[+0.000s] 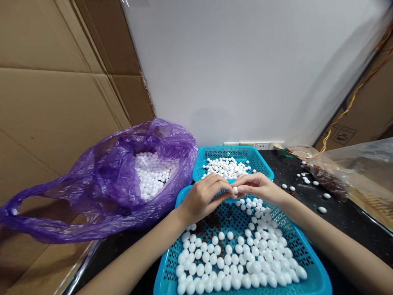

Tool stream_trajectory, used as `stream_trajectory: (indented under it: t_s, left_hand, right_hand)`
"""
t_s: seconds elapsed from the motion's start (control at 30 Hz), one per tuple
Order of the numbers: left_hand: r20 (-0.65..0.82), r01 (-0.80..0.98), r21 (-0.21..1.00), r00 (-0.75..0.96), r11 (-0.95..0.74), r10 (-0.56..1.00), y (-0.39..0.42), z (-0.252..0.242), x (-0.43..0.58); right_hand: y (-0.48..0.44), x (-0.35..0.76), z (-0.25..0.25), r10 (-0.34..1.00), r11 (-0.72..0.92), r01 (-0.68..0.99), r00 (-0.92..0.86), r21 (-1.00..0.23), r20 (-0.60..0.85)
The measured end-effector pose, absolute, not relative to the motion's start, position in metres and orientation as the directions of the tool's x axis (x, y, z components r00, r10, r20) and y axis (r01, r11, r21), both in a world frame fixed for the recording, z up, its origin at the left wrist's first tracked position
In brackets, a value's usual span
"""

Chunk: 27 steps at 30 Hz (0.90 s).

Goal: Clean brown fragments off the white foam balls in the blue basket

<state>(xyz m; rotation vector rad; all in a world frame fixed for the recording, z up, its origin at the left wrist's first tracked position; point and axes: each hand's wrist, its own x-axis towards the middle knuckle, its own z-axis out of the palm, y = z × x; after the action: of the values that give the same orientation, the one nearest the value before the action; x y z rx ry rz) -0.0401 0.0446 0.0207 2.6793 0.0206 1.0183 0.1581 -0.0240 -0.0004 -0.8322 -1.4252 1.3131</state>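
Observation:
My left hand (204, 198) and my right hand (258, 187) meet above the blue plastic baskets, their fingertips pinching a small oval white bead (235, 190) between them. Directly below lies a near blue mesh basket (184, 192) holding a heap of white beads (236, 258), with brown flecks (211, 221) on the mesh under my left hand. Behind my fingers, a smaller blue mesh basket (227, 150) holds more white beads (225, 168) mixed with dark specks. My hands partly hide that basket's front edge and the near basket's back rim.
To the left, a purple plastic bag (172, 143) holds many white beads (150, 174). Loose white beads (322, 209) lie on a black counter (337, 229) to the right, near a clear plastic bag (328, 180) with reddish-brown contents. Cardboard sheets (61, 102) and a white wall (245, 73) stand behind.

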Motion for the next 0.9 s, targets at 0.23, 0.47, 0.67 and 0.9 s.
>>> stream_trajectory:
  t_s: [0.23,0.47,0.67,0.9]
  left_hand:
    - [0.650,-0.054,0.237,0.751,-0.970,0.117,0.0455,0.0186,-0.0410]
    - [0.648,-0.030,0.232,0.750,-0.972,0.132,0.0463,0.0183,-0.0405]
    - [0.672,-0.041,0.332,0.711,-0.942,0.206,0.0459,0.0172,-0.0401]
    - [0.691,0.002,0.457,0.628,-0.889,0.357,0.0449,0.0177,-0.0422]
  right_hand:
    - [-0.0245,0.1580,-0.0003,0.933,0.138,-0.141,-0.313,-0.980,0.176]
    - [-0.0239,0.1583,-0.0025,0.934,0.143,-0.137,-0.308,-0.980,0.180]
    - [-0.0228,0.1584,-0.0027,0.945,0.194,-0.110,-0.245,-0.975,0.216]
    - [-0.0202,0.1630,-0.0069,0.928,0.162,-0.075,-0.327,-0.984,0.178]
